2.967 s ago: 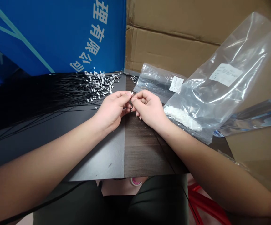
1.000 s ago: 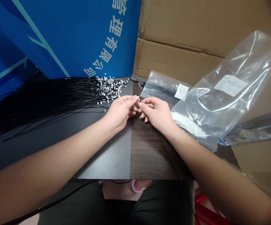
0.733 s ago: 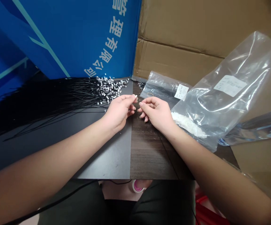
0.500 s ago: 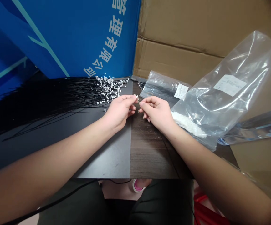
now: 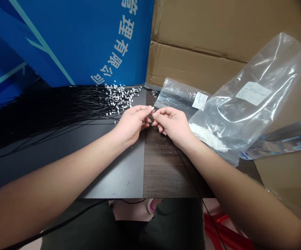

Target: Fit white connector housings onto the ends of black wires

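Observation:
My left hand (image 5: 133,125) pinches a small white piece (image 5: 153,108) between thumb and forefinger, above the seam of the table. Facing it, my right hand (image 5: 172,125) is closed in a pinch on a thin black wire (image 5: 192,178), which runs from under the hand down past the table's front edge. The fingertips of both hands nearly meet. Left of them lies a large bundle of black wires (image 5: 48,111) with white connectors (image 5: 119,97) on their ends. A clear bag of white pieces (image 5: 209,137) lies beside my right forearm.
A smaller clear bag (image 5: 176,93) with a label lies behind my right hand. Blue panel (image 5: 88,38) and cardboard (image 5: 197,31) stand at the back. Another crumpled clear bag (image 5: 283,142) is at the right. Something red (image 5: 226,229) is below the table.
My right hand has moved slightly left, closer to my left hand. The black wire below my right hand now shows more, hanging over the table's front edge. The view has shifted a little.

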### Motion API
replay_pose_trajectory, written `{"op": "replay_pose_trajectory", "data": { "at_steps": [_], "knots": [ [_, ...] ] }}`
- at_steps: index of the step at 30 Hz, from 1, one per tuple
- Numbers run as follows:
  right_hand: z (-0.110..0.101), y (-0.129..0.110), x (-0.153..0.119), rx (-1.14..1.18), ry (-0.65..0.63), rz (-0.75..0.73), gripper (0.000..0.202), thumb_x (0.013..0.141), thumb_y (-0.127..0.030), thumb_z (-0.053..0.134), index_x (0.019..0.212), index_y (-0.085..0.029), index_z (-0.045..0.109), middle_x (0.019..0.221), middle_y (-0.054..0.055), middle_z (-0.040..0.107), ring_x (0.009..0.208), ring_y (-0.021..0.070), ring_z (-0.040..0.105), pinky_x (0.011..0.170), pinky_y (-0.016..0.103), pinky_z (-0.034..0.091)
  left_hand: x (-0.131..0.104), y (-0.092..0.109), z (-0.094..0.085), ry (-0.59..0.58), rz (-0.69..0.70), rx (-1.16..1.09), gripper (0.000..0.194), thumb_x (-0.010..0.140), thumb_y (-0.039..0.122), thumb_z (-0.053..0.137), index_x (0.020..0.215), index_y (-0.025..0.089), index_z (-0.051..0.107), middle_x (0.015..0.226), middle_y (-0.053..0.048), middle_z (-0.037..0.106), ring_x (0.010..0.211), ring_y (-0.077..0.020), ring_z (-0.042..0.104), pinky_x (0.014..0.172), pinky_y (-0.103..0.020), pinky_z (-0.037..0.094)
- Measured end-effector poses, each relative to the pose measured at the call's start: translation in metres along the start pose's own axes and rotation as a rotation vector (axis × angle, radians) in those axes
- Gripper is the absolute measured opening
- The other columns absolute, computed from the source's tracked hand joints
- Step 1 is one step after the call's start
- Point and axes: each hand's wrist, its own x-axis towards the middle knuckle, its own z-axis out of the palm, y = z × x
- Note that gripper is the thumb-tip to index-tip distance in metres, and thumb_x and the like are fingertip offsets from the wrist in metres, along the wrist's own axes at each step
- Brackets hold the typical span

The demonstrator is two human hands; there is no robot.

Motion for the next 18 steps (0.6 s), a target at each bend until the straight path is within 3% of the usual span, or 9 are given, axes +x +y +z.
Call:
{"op": "replay_pose_trajectory", "data": {
  "at_steps": [18],
  "knots": [
    [-0.0016,0.0032,0.0013,-0.029,0.006,-0.032,0.014,0.089,-0.028,0.073,0.082,-0.018,0.067,0.065,-0.001,0.07,0.045,0.0063,0.051,0.043,0.019,0.038,0.0,0.0008,0.0006,0.0,0.018,0.028,0.015,0.08,0.025,0.08,0.078,0.015,0.07,0.068,-0.001,0.062,0.062,-0.01,0.056,0.06,-0.024,0.043]
  ]
}}
